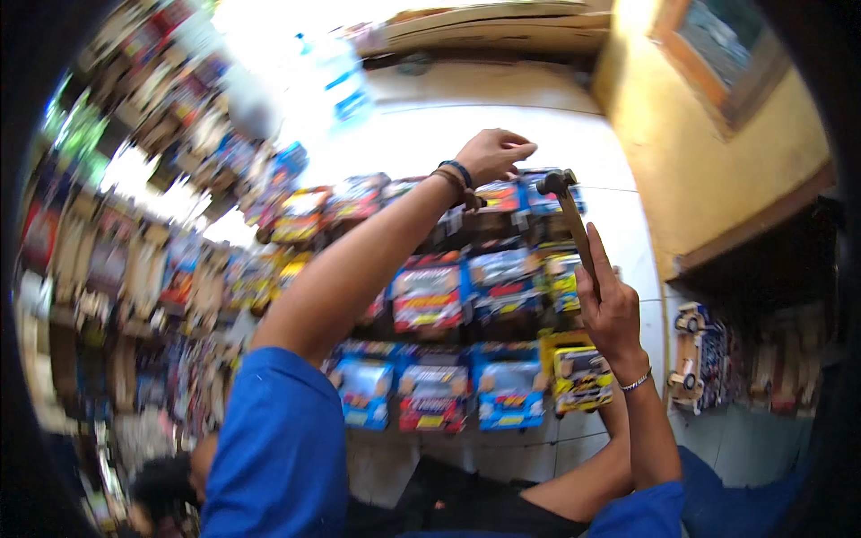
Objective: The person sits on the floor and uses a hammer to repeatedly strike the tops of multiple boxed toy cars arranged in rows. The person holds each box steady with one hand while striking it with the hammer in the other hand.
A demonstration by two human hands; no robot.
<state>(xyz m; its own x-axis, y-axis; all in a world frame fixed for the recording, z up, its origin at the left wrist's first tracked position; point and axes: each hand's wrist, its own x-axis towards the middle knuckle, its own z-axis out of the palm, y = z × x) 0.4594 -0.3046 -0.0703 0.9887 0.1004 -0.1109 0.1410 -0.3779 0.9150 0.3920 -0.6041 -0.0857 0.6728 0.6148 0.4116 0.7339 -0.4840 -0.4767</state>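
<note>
My right hand [612, 314] is closed round the handle of a hammer [574, 224], with one finger stretched up along it. The dark hammer head points away from me, over the right end of the farthest row of toy trucks. Stretched out farther, my left hand [498, 157] hovers past that row, its fingers loosely bent and apart, with nothing visible in them. Below both arms stand several colourful toy trucks in rows, among them a blue one [511, 390], a red one [433, 394] and a yellow one [583, 378]. Motion blurs much of the scene.
White floor tiles [619, 229] lie under the trucks. Many more toy vehicles [143, 260] are packed at the left. Wooden toy vehicles [700, 359] lie by a dark opening at right, beside a yellow wall [717, 179]. Another person's dark hair [166, 475] shows at lower left.
</note>
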